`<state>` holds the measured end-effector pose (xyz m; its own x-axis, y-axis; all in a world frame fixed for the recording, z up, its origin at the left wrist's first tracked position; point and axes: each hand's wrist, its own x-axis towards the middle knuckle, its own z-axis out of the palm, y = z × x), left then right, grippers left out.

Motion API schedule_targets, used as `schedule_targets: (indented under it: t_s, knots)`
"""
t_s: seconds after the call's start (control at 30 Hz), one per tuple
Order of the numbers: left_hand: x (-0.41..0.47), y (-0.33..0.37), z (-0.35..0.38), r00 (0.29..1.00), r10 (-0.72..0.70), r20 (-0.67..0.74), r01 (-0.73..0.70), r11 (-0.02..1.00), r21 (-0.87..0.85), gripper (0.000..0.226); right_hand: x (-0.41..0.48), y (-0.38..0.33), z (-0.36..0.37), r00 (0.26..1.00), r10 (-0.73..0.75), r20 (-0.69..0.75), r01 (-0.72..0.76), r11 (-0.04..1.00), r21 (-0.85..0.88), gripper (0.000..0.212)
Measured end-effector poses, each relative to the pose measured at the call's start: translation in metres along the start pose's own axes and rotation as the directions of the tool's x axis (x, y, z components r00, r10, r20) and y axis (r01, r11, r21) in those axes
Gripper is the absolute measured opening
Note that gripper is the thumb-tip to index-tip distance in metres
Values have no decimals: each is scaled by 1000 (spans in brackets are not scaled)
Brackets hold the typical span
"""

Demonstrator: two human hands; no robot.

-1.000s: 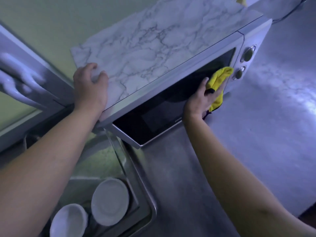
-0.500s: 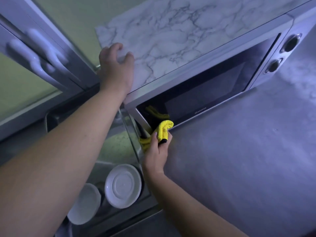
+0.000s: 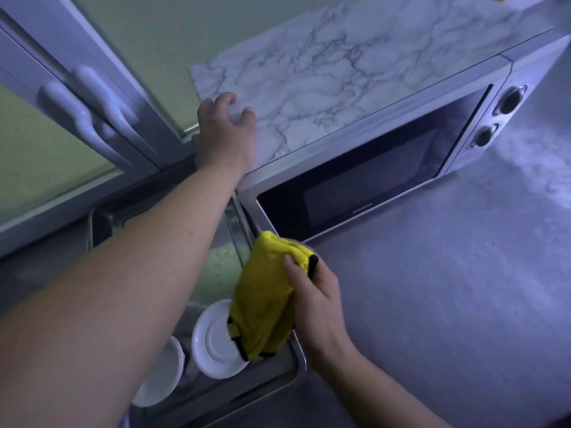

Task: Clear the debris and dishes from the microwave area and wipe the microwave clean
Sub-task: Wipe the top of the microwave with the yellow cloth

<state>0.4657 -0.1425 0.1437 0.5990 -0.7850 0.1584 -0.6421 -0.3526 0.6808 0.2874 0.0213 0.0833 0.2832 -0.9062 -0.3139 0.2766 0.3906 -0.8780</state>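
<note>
Gripping a yellow cloth (image 3: 262, 291), right hand (image 3: 315, 291) hovers near microwave (image 3: 355, 180).

The yellow cloth (image 3: 265, 291) covers the right part of the white saucer (image 3: 213, 344) and hides the fingers of the right hand (image 3: 318, 301). The left forearm (image 3: 139, 288) overlaps the second white dish (image 3: 163, 375). The far right corner of the microwave (image 3: 370, 180) is cut off by the top edge. The window handles (image 3: 92, 118) are blurred.

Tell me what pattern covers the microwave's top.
The top is white marble with grey veins; head view.
</note>
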Motion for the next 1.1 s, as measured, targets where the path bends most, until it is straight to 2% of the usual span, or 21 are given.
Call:
schedule_targets:
  t_s: [0.03,0.1,0.13,0.2,0.27,0.33,0.43,0.5,0.63,0.73,0.8,1.0,1.1]
  knots:
    - [1,-2,1,1000,-3,2,3,1000,-2,39,3,0,-17,994,42,-98,-39,999,32,17]
    - [3,-4,3,1000,-7,0,7,1000,-8,40,20,-5,-48,951,28,-307,9,993,116,11]
    - [4,-5,3,1000,-10,-3,10,1000,-11,40,33,-12,-61,913,-28,-408,92,986,138,12]
    - [5,-5,4,1000,-21,-7,21,1000,-15,40,67,-34,-83,784,-198,-588,262,965,24,28]
    - [5,-5,4,1000,-29,-9,29,999,-14,40,103,-59,-93,675,-322,-663,328,937,-122,44]
    - [5,-5,4,1000,-29,-12,29,1000,-8,39,133,-73,-92,638,-368,-677,331,924,-190,48]
    - [6,-5,5,999,-35,-19,35,999,1,39,147,-65,-76,615,-343,-710,313,932,-180,54]
    - [7,-6,6,999,-30,-14,30,999,-17,39,136,-43,-56,641,-335,-690,315,935,-161,56]
    - [7,-7,6,999,-32,-7,31,999,-41,39,88,17,4,751,-321,-576,311,943,-120,58]
    - [7,-7,5,1000,-23,-3,23,999,-32,39,49,55,45,881,-202,-428,211,977,-28,58]
    - [6,-7,5,1000,-27,-2,27,999,-21,39,34,69,53,935,-127,-331,140,990,14,53]
    - [7,-7,6,999,-30,12,31,999,-22,41,32,43,8,971,-197,-139,179,975,-128,41]
    - [8,-7,7,999,-51,6,51,999,1,43,29,14,-3,913,-334,-232,324,942,-82,33]
